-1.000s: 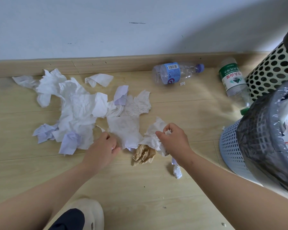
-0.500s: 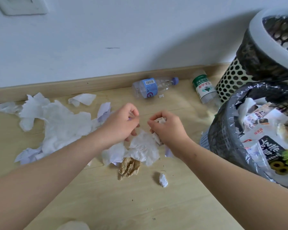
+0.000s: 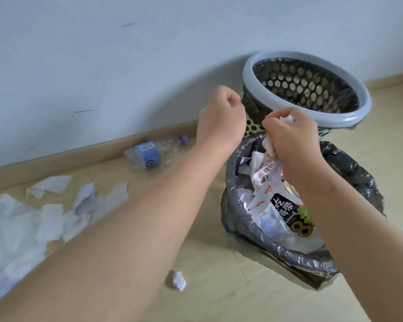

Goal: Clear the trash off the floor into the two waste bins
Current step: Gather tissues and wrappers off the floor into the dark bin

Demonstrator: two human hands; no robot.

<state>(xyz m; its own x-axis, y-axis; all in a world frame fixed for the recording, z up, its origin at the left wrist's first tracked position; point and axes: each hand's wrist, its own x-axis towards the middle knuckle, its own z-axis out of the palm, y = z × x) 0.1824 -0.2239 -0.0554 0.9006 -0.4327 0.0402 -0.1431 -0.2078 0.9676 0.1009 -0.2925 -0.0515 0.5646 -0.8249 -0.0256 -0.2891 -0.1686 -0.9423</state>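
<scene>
Head view: the right hand [image 3: 293, 138] has its grip clamped on a crumpled tissue [image 3: 269, 145], just above the near bin [image 3: 230, 182], which looks nearly full of wrappers; the left hand [image 3: 219, 122] is curled beside it, and I cannot tell if it holds something; the step seems to be the drop; next the grip must loosen over the opening; more tissues [image 3: 33, 219] and a bottle [image 3: 149, 154] lie on the floor, the bottle at its wall edge.

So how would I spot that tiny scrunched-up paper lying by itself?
Start at the nearer waste bin, lined with a grey bag and full of wrappers. On the floor just left of its base lies a small crumpled paper wad. Unlike the flat tissues spread farther left, it is balled tight and lies alone.
</scene>
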